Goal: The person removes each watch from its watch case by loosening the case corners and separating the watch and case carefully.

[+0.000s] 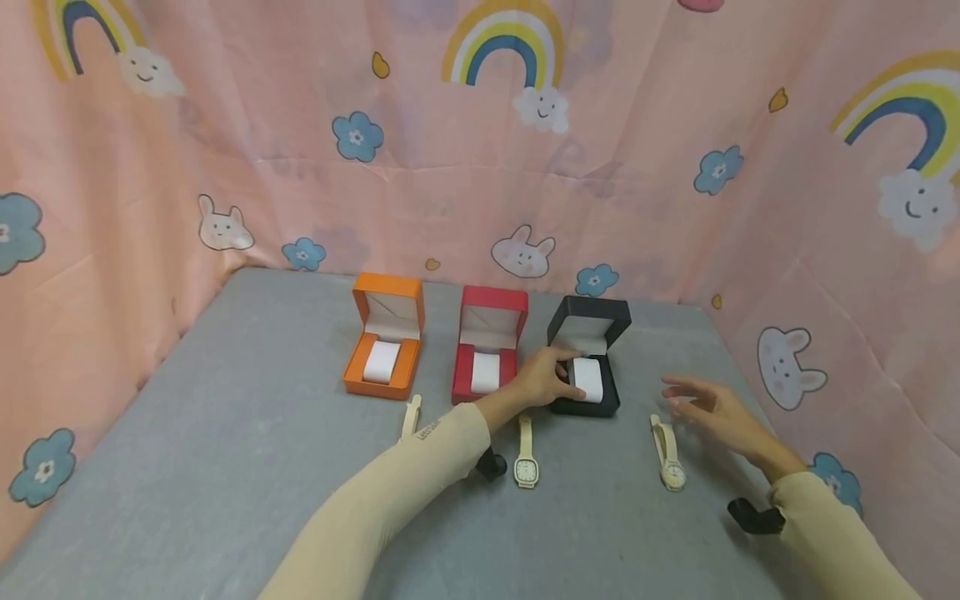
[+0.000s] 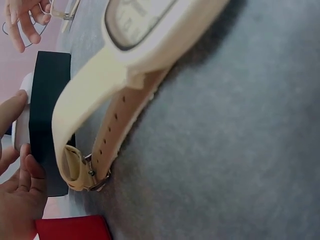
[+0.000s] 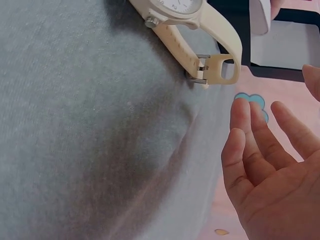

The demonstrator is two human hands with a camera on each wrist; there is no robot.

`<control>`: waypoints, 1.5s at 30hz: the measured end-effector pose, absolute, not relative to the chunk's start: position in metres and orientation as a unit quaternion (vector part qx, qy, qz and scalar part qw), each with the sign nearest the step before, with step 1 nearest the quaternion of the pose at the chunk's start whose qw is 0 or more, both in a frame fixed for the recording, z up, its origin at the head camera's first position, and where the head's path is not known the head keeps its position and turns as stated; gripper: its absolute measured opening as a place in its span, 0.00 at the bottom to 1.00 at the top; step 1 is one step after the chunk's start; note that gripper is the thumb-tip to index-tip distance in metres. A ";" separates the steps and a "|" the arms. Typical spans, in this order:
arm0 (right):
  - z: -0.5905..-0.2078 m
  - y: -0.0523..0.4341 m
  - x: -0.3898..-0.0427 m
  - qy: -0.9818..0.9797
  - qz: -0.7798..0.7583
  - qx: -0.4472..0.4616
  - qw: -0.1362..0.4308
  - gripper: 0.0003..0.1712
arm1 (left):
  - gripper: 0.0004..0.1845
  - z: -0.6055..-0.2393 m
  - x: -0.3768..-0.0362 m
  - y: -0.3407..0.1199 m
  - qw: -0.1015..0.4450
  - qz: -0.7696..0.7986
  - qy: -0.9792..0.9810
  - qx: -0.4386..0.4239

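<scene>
At the black watch box (image 1: 592, 307), its lid up, my left hand (image 1: 536, 379) pinches the white cushion (image 1: 588, 380) between thumb and fingers. The right wrist view has this cushion (image 3: 259, 17) standing above the box's edge. My right hand (image 1: 720, 417) holds nothing, its fingers loosely bent above the table. Just left of it lies a cream watch (image 1: 673, 475) with a round dial, strap buckled in a loop. Below my left wrist lies a second cream watch (image 1: 527, 472) with a squarish dial, large in the left wrist view.
Open red (image 1: 495, 297) and orange (image 1: 388, 285) watch boxes, each with a white cushion, stand left of the black one. A third cream strap (image 1: 411, 415) is partly hidden by my left sleeve. A patterned pink curtain (image 1: 420, 208) hangs behind the grey table (image 1: 247, 400).
</scene>
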State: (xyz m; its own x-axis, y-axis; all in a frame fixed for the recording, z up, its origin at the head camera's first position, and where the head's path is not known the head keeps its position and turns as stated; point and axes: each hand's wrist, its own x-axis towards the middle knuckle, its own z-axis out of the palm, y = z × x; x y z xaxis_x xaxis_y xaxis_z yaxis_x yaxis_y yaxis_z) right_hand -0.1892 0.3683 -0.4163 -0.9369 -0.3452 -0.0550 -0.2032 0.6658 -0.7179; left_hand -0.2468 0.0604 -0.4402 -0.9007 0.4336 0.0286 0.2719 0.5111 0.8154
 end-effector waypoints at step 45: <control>-0.414 0.364 -0.189 0.908 -0.383 -0.149 0.085 0.29 | 0.34 -0.424 -0.245 0.067 0.105 0.371 0.900 0.205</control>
